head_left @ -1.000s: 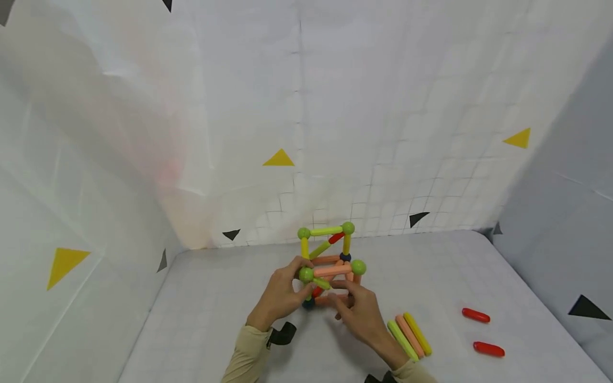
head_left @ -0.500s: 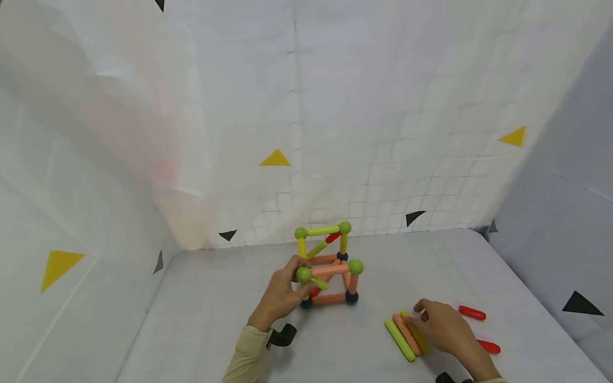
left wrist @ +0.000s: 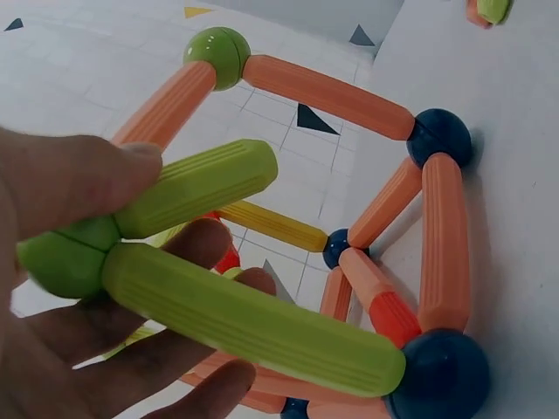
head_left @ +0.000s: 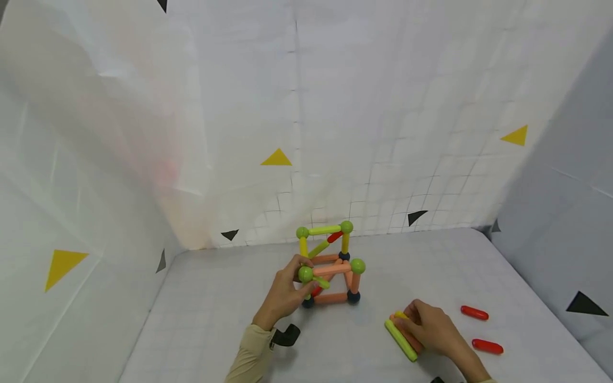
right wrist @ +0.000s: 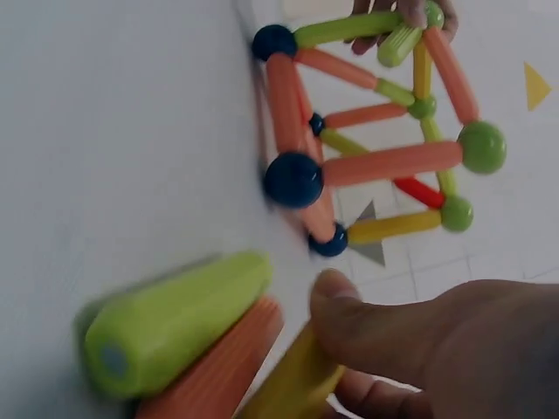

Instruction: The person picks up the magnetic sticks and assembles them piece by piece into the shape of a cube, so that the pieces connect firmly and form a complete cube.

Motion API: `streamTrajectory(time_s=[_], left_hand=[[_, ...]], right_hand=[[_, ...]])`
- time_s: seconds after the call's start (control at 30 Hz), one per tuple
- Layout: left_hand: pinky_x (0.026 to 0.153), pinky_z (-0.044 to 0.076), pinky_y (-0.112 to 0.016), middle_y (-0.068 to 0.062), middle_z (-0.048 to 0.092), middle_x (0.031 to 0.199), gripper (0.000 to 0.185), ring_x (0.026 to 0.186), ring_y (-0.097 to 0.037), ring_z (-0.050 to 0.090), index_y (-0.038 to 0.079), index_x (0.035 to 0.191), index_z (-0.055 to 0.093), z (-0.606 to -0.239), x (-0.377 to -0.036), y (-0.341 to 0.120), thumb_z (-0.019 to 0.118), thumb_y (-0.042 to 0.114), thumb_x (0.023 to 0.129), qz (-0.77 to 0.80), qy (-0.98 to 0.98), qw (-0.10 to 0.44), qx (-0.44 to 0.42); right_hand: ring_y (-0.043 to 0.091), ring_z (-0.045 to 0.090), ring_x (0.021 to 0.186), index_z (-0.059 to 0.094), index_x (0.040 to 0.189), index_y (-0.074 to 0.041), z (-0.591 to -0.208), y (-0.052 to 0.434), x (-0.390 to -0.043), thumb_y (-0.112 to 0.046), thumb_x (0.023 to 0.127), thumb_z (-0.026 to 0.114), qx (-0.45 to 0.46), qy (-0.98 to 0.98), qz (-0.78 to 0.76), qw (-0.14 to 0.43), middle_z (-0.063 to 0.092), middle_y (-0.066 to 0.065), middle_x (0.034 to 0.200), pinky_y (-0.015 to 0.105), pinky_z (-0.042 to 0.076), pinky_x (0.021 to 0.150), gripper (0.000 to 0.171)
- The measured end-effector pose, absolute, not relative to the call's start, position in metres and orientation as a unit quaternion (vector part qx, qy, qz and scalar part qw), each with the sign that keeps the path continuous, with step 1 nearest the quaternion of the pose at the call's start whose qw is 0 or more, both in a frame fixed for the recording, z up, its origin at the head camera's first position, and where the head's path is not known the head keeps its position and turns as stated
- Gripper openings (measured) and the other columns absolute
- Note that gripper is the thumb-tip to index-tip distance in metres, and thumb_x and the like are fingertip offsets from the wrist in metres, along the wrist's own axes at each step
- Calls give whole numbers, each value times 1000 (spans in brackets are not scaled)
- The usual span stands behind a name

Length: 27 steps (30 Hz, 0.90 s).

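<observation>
A cube-shaped frame of rods and balls (head_left: 335, 250) stands on the white mat (head_left: 215, 319). My left hand (head_left: 298, 277) grips its near-left green ball (head_left: 305, 274), thumb on top and fingers underneath. The left wrist view shows that ball (left wrist: 61, 257) with two light-green rods (left wrist: 253, 319) coming out of it. My right hand (head_left: 408, 322) rests on three loose rods at the right. Its thumb (right wrist: 349, 323) and fingers pinch the yellow rod (right wrist: 293, 384), beside the orange rod (right wrist: 218, 375) and the light-green rod (head_left: 399, 340).
Two red rods (head_left: 474, 313) (head_left: 487, 347) lie on the mat further right. White sheet walls with yellow and black triangles close in the back and both sides. Bare mat lies to the left of the frame.
My right hand left the frame, moved right to the three loose rods and curled onto the yellow one. The left hand kept its hold on the green ball.
</observation>
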<state>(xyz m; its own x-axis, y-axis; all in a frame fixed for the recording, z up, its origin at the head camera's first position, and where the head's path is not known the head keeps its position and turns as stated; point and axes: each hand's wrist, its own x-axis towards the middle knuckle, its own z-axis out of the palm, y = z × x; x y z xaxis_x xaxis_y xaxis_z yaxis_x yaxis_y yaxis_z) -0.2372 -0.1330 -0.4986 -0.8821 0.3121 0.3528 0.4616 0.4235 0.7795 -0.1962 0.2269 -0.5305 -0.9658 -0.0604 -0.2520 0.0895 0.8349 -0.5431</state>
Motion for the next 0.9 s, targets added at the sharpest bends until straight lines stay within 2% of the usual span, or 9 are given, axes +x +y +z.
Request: streamTrajectory(time_s=[0.13,0.23,0.37,0.47,0.63,0.9], left_hand=[[87,59,-32,-2,75,114,37,101,-16,70,17,125,59,-498,-238,-133,81,11,95,-494,-837,77,-223],[86,59,-32,-2,75,113,36,100,-17,70,19,123,59,-500,-238,-133,81,12,95,-496,-836,75,-220],[84,59,-31,-3,75,114,37,99,-16,70,22,123,58,-501,-239,-133,81,13,95,-497,-835,73,-223],[84,59,-31,-3,75,115,38,98,-15,70,21,124,58,-501,-240,-132,81,12,95,-497,-834,73,-228],[84,60,-30,-2,75,115,38,98,-13,70,21,124,57,-504,-241,-132,81,12,95,-498,-833,71,-229],[84,60,-30,0,75,114,39,99,-12,71,21,124,58,-504,-241,-134,82,12,95,-495,-836,70,-226]], right_hand=[[13,58,85,69,109,-9,-518,201,-199,-33,98,78,-32,945,-319,61,67,-3,92,31,50,74,28],[13,58,90,72,109,-12,-514,176,-200,-24,97,80,-74,938,-337,-7,70,-4,95,32,51,80,18],[13,55,89,74,106,-16,-519,144,-197,-14,91,85,-124,923,-350,-104,72,-6,96,27,48,77,19],[10,53,88,75,106,-17,-527,124,-197,-13,88,87,-139,913,-350,-159,73,-7,98,25,48,72,22],[5,52,84,77,105,-19,-536,102,-200,-15,84,91,-135,907,-338,-211,76,-9,98,21,50,66,26],[8,59,79,79,99,-19,-538,88,-206,-13,77,96,-151,909,-287,-263,77,-7,92,22,50,60,28]])
